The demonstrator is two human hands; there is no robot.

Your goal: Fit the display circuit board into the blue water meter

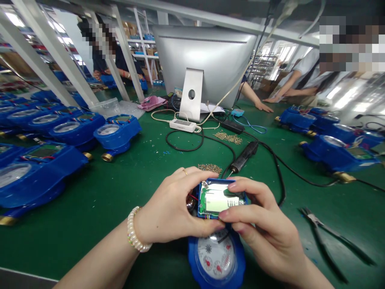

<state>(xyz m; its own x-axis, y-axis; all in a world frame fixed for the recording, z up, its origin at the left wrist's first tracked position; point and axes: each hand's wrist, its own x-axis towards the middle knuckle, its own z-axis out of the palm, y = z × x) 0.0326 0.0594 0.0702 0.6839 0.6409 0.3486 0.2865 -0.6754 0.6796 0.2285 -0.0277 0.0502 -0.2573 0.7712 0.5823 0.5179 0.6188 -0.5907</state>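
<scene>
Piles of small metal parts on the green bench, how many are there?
2. The far pile lies just in front of the black adapter; the near pile lies just beyond the left hand. The hands may hide more.

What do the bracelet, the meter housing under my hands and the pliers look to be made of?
Bracelet: pearly white beads, glossy and rounded, real or imitation unclear. Meter housing: probably moulded plastic or painted metal, judging by its even, smooth blue. Pliers: bare grey metal at the jaws, likely steel; the handles are dark, perhaps plastic- or rubber-coated.
</scene>
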